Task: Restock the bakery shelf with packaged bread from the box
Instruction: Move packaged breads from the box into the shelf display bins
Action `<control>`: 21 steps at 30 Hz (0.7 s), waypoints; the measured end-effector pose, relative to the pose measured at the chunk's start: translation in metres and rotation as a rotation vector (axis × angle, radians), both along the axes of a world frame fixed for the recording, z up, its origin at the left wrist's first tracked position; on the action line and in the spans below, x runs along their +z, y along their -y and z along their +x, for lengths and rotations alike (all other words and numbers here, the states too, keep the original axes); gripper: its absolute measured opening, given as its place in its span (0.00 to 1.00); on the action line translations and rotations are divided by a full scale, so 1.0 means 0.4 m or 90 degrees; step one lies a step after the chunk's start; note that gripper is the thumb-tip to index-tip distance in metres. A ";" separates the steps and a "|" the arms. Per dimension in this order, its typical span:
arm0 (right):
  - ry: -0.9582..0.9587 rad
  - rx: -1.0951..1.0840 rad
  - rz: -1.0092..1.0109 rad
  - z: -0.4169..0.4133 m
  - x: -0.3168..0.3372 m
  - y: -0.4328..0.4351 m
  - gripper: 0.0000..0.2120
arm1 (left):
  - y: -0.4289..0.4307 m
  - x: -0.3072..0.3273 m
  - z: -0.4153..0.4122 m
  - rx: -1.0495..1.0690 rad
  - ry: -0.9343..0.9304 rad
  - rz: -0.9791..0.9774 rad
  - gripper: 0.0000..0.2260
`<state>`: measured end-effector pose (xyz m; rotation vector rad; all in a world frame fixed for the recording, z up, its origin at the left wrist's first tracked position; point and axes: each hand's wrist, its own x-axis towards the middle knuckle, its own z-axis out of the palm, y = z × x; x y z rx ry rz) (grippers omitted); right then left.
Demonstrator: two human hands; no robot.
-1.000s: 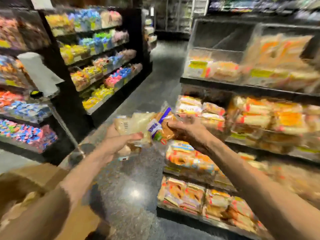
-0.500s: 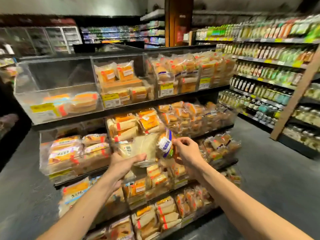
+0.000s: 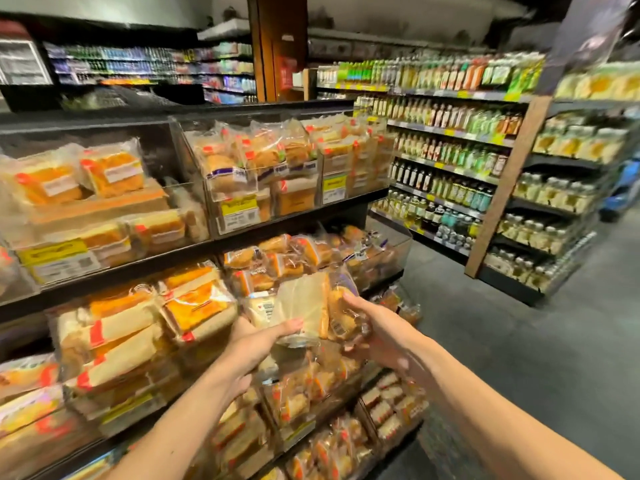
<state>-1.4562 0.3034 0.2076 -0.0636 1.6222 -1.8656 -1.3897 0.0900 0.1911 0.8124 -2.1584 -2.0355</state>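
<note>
Fingers [image 3: 290, 325] of the left hand [image 3: 254, 344] clasp the bread pack [image 3: 304, 306] at frame centre. The right hand [image 3: 379, 336] grips its other end, fingertips hidden behind blurred wrap. The pack is held against the bakery shelf [image 3: 131, 270], middle tier.

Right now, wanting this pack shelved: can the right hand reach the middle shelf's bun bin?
Likely yes: the right hand, gripping the bread pack, is just before the bun bin; nothing between.

left hand [image 3: 256, 344], right hand [image 3: 378, 336] — gripping bread packet [image 3: 302, 301]
</note>
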 end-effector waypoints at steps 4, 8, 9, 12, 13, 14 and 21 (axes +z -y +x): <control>-0.012 -0.019 0.049 -0.170 -0.015 -0.047 0.37 | -0.039 0.016 -0.151 -0.018 0.001 0.013 0.41; -0.038 -0.080 0.079 -0.314 0.001 -0.102 0.39 | -0.054 0.016 -0.284 -0.050 0.019 0.016 0.43; -0.054 -0.093 0.089 -0.352 0.003 -0.121 0.35 | -0.056 0.013 -0.312 -0.055 0.018 0.023 0.44; -0.128 -0.108 0.156 -0.475 0.001 -0.182 0.25 | -0.057 0.006 -0.385 -0.050 -0.003 0.030 0.42; -0.158 -0.108 0.192 -0.531 -0.004 -0.201 0.25 | -0.060 0.001 -0.413 -0.053 0.000 0.028 0.45; -0.190 -0.109 0.222 -0.573 -0.005 -0.214 0.25 | -0.061 -0.004 -0.431 -0.057 0.001 0.026 0.47; -0.483 0.056 0.402 -0.921 -0.036 -0.204 0.27 | -0.138 -0.015 -0.578 0.059 0.000 0.010 0.55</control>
